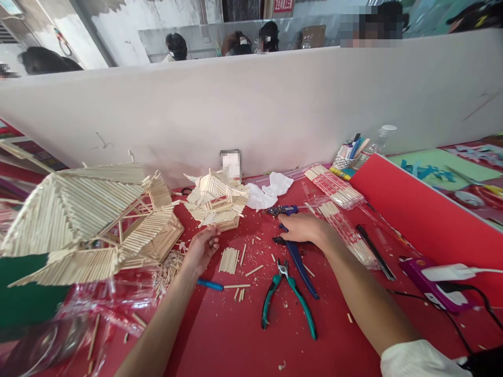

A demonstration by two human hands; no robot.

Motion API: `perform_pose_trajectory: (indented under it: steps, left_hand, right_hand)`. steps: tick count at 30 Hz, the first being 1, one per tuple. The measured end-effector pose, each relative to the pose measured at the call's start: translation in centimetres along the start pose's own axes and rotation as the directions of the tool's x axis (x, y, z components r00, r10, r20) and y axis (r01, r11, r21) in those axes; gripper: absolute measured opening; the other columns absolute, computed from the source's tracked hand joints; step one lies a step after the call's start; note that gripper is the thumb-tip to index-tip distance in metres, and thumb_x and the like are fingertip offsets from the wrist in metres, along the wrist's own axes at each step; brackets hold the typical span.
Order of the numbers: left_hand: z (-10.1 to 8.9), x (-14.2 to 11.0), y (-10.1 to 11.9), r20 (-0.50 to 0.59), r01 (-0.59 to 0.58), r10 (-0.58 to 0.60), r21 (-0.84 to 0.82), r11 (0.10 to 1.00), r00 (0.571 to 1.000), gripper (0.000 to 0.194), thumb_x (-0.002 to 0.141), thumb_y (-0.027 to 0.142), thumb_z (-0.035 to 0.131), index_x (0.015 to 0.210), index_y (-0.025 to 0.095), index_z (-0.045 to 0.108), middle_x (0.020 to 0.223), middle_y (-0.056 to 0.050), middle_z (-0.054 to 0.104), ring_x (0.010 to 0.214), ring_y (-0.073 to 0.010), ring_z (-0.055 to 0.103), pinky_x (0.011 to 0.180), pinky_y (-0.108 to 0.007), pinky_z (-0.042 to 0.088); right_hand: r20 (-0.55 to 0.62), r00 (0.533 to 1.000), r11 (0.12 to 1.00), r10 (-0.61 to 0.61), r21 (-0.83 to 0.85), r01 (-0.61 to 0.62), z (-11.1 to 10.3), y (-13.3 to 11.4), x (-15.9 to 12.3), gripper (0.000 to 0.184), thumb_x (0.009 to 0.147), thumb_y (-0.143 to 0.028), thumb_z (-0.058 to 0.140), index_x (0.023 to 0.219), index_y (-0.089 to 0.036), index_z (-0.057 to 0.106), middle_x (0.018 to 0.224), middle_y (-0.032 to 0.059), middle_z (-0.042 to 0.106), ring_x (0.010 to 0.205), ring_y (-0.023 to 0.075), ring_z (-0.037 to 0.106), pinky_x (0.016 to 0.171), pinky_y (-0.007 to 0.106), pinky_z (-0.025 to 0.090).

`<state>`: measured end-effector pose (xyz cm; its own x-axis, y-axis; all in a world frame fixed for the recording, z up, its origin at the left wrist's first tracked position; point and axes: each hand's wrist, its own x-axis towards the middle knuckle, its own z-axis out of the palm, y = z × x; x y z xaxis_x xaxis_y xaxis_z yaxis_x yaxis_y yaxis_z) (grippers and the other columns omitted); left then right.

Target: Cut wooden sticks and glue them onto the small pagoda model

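Right hand lies flat over the blue cutters mid-tabletop, fingers not closed, while the left hand, half open and empty, touches the small stick model near the tabletop's back edge, steadying it.

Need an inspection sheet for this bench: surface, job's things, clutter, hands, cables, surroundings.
Surface: red table, littered with stick offcuts.
Job's things: blue-handled cutter under right hand; small stick model by left hand.
Clutter: green pliers, cut sticks, large stick roof, stick packs, tissue.
Hands: left hand open, palm up; right hand resting on cutter, grip unclear.
Cables: black lead from purple device.
Surroundings: grey partition; people behind.
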<state>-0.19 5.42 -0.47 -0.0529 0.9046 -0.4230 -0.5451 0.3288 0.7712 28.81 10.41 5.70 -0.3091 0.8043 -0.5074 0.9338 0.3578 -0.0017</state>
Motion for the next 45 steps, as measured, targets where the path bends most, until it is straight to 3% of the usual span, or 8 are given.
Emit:
perform_pose_trajectory:
  steps: [27, 37, 42, 45]
  left_hand:
    - [0.2, -0.1, 0.6, 0.006, 0.040, -0.040, 0.018, 0.999, 0.999, 0.019, 0.069, 0.015, 0.077, 0.084, 0.010, 0.066, 0.075, -0.001, 0.063, 0.055, -0.0048, 0.052, 0.045, -0.014, 0.043]
    - [-0.1, 0.2, 0.5, 0.041, 0.037, -0.038, 0.023, 0.999, 0.998, 0.024, 0.068, 0.017, 0.079, 0.086, 0.011, 0.066, 0.075, 0.000, 0.062, 0.055, -0.0043, 0.052, 0.045, -0.013, 0.043]
    - [-0.1, 0.2, 0.6, 0.051, 0.037, -0.038, 0.013, 0.999, 0.998, 0.022, 0.068, 0.016, 0.078, 0.086, 0.012, 0.065, 0.075, 0.000, 0.062, 0.055, -0.0042, 0.053, 0.045, -0.013, 0.043]
    - [-0.1, 0.2, 0.6, 0.051, 0.035, -0.036, 0.009, 0.999, 0.998, 0.021, 0.068, 0.014, 0.078, 0.083, 0.012, 0.064, 0.074, 0.000, 0.062, 0.054, -0.0042, 0.053, 0.044, -0.013, 0.042]
  right_hand:
    - [-0.038, 0.999, 0.999, -0.032, -0.002, 0.032, 0.4, 0.5, 0.3, 0.039, 0.091, -0.036, 0.054, 0.124, -0.015, 0.056, 0.111, 0.0186, 0.070, 0.101, 0.0353, 0.069, 0.076, 0.038, 0.048]
    - [-0.175, 0.984, 1.000, 0.024, -0.011, -0.026, -0.8, 1.3, -1.0, 0.024, 0.097, -0.026, 0.047, 0.117, -0.017, 0.058, 0.109, 0.0153, 0.071, 0.100, 0.0302, 0.068, 0.076, 0.034, 0.045]
    - [-0.296, 0.952, 0.997, 0.083, 0.033, -0.077, -0.8, 2.4, -0.7, 0.024, 0.098, -0.023, 0.045, 0.117, -0.018, 0.059, 0.112, 0.0152, 0.070, 0.102, 0.0299, 0.067, 0.079, 0.034, 0.043]
    - [-0.296, 0.950, 0.995, 0.096, 0.048, -0.086, -0.8, 2.5, -0.5, 0.024, 0.097, -0.021, 0.044, 0.114, -0.019, 0.061, 0.110, 0.0138, 0.071, 0.101, 0.0281, 0.066, 0.079, 0.033, 0.043]
